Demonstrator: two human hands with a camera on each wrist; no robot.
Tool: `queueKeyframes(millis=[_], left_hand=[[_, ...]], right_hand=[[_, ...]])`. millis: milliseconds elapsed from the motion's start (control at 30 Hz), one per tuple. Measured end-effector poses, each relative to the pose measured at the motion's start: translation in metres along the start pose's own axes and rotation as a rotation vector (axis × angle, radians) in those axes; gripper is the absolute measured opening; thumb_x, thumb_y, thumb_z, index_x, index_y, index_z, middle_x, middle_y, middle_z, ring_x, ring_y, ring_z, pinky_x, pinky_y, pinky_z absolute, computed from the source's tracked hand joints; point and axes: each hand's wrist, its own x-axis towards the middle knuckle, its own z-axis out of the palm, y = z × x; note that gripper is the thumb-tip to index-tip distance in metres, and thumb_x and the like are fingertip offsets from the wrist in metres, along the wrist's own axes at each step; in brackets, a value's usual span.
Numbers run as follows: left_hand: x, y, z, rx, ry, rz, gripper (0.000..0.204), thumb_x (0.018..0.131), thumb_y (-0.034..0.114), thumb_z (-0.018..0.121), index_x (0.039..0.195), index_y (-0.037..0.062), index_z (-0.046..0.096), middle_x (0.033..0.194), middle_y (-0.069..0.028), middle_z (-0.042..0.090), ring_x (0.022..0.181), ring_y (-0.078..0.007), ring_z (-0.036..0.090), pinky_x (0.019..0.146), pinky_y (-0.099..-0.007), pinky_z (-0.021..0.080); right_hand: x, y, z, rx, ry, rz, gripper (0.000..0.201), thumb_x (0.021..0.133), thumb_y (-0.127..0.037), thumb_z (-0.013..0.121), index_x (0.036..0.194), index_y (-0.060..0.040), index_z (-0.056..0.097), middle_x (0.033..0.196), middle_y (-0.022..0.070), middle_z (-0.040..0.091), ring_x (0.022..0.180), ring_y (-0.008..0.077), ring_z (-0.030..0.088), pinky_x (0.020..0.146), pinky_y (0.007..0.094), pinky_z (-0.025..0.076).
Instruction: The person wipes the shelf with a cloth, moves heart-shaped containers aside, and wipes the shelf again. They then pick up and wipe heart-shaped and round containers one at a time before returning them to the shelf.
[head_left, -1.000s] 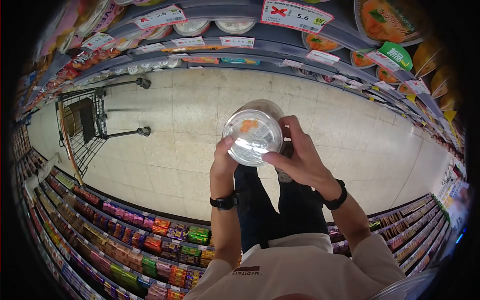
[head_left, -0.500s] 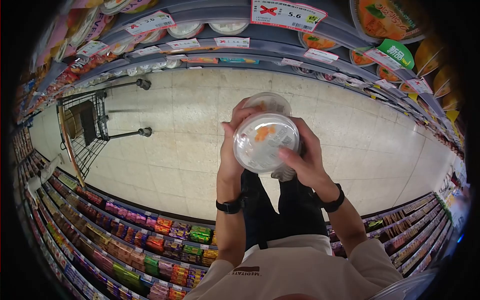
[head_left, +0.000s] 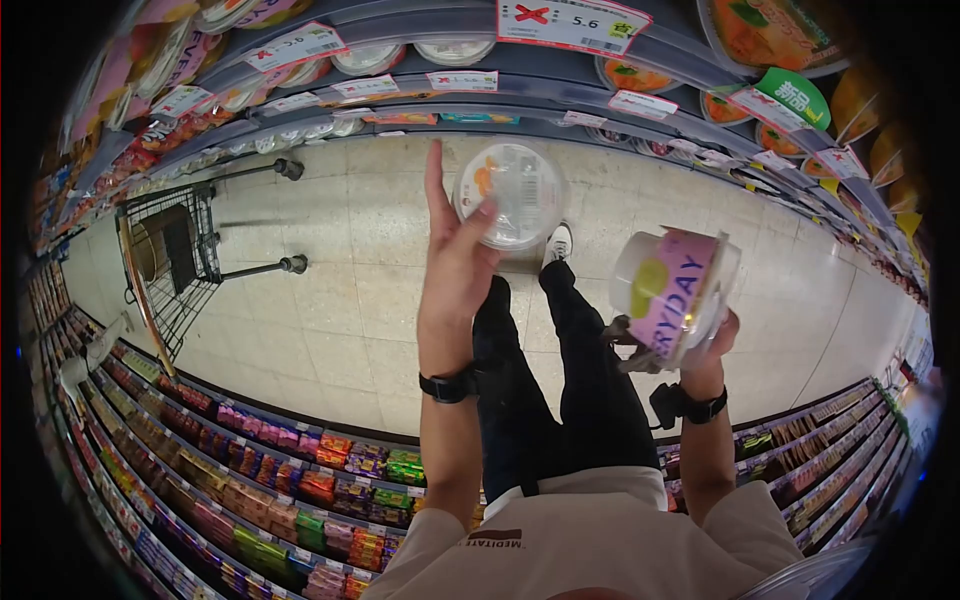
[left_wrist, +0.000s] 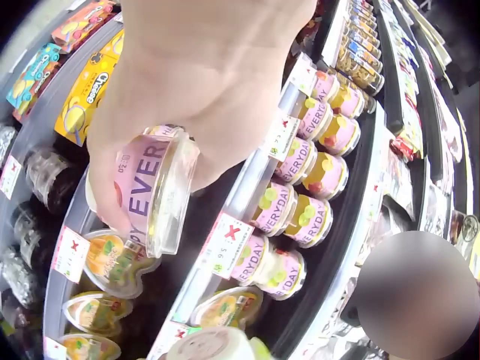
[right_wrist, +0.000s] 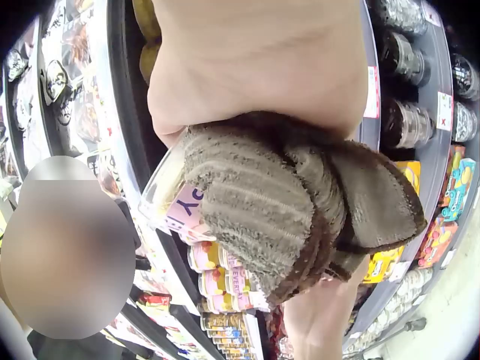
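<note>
My left hand (head_left: 452, 270) holds a round plastic cup (head_left: 522, 195), its thumb on the clear lid and its index finger stretched out beside it. Orange fruit print and a barcode show on that lid. The left wrist view shows the same cup (left_wrist: 154, 191) from the side, with a pink label. Over to the right, my right hand (head_left: 716, 348) grips a second cup (head_left: 675, 285), tilted, with a pink label reading "RYDAY". A grey-brown ribbed cloth (right_wrist: 251, 202) hangs at the right hand, covering much of it in the right wrist view.
Shelves with price tags (head_left: 573, 25) curve across the front, stocked with tubs and pink-labelled cups (left_wrist: 296, 161). A shopping cart (head_left: 170, 245) stands at the left on the tiled floor (head_left: 370, 230). Behind the person, a low rack (head_left: 300, 480) carries colourful packets.
The two cups, stacked close together earlier, are now apart. My right hand has moved right with its cup, tipping it sideways; my left hand has its lid facing up.
</note>
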Motion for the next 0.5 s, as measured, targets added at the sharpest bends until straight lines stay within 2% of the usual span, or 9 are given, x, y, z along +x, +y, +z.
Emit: queueKeyframes(millis=[33,100,133,233,300,367,433,500], left_hand=[[0.004,0.002,-0.006,0.000,-0.005,-0.009,0.061,0.101,0.011,0.057,0.157,0.0185,0.034,0.148,-0.0213,0.047,0.125,-0.0373,0.061,0.095,-0.0507,0.061],[0.013,0.009,-0.019,-0.160,-0.100,-0.257,0.058,0.102,0.025,0.057,0.152,0.0064,0.037,0.138,-0.0223,0.056,0.118,-0.0394,0.065,0.089,-0.0477,0.064],[0.014,0.007,-0.018,-0.133,-0.030,-0.304,0.060,0.102,0.035,0.056,0.147,-0.0022,0.042,0.129,-0.0230,0.062,0.108,-0.0383,0.069,0.084,-0.0417,0.066],[0.025,0.004,-0.017,-0.271,-0.042,-0.369,0.058,0.100,0.039,0.060,0.141,-0.0004,0.048,0.131,-0.0220,0.061,0.110,-0.0366,0.070,0.080,-0.0428,0.066],[0.028,0.001,-0.012,-0.305,-0.043,-0.384,0.054,0.099,0.039,0.061,0.136,0.0003,0.051,0.130,-0.0211,0.061,0.109,-0.0345,0.069,0.081,-0.0424,0.065],[0.034,-0.001,-0.005,-0.331,0.019,-0.344,0.054,0.099,0.038,0.064,0.136,0.0009,0.051,0.130,-0.0195,0.060,0.110,-0.0325,0.066,0.086,-0.0449,0.062],[0.040,-0.001,-0.002,-0.280,0.024,-0.313,0.056,0.098,0.037,0.065,0.138,0.0015,0.049,0.131,-0.0192,0.059,0.112,-0.0320,0.064,0.088,-0.0471,0.061],[0.046,-0.001,0.005,-0.232,0.026,-0.280,0.058,0.098,0.037,0.066,0.140,0.0021,0.048,0.132,-0.0188,0.057,0.114,-0.0314,0.061,0.089,-0.0492,0.059]], right_hand=[[-0.004,-0.006,-0.003,0.039,0.007,0.007,0.078,0.084,-0.039,0.074,0.143,0.0029,0.046,0.130,0.0181,0.062,0.115,0.0291,0.065,0.101,0.0435,0.055],[-0.014,-0.011,-0.009,0.082,0.025,0.005,0.074,0.087,-0.041,0.070,0.141,0.0045,0.049,0.127,0.0186,0.064,0.111,0.0291,0.067,0.099,0.0424,0.056],[-0.018,-0.011,-0.013,0.031,0.081,-0.064,0.074,0.088,-0.044,0.067,0.139,0.0063,0.050,0.125,0.0190,0.065,0.108,0.0288,0.067,0.096,0.0413,0.056],[-0.026,-0.010,-0.031,-0.034,0.168,-0.171,0.077,0.090,-0.051,0.061,0.137,0.0095,0.051,0.123,0.0197,0.066,0.105,0.0276,0.068,0.089,0.0390,0.057],[-0.028,-0.009,-0.039,-0.056,0.103,-0.152,0.077,0.090,-0.050,0.061,0.138,0.0089,0.051,0.123,0.0197,0.066,0.105,0.0270,0.068,0.089,0.0378,0.057],[-0.023,-0.007,-0.022,0.005,0.063,-0.149,0.077,0.090,-0.051,0.061,0.138,0.0086,0.050,0.122,0.0194,0.067,0.103,0.0266,0.069,0.088,0.0370,0.057],[-0.030,-0.007,-0.025,-0.094,0.200,-0.102,0.081,0.088,-0.053,0.063,0.138,0.0083,0.050,0.121,0.0188,0.067,0.103,0.0266,0.069,0.088,0.0367,0.058],[-0.034,-0.012,-0.030,-0.149,0.225,-0.084,0.085,0.086,-0.055,0.065,0.139,0.0081,0.049,0.121,0.0186,0.067,0.103,0.0269,0.069,0.088,0.0369,0.058]])
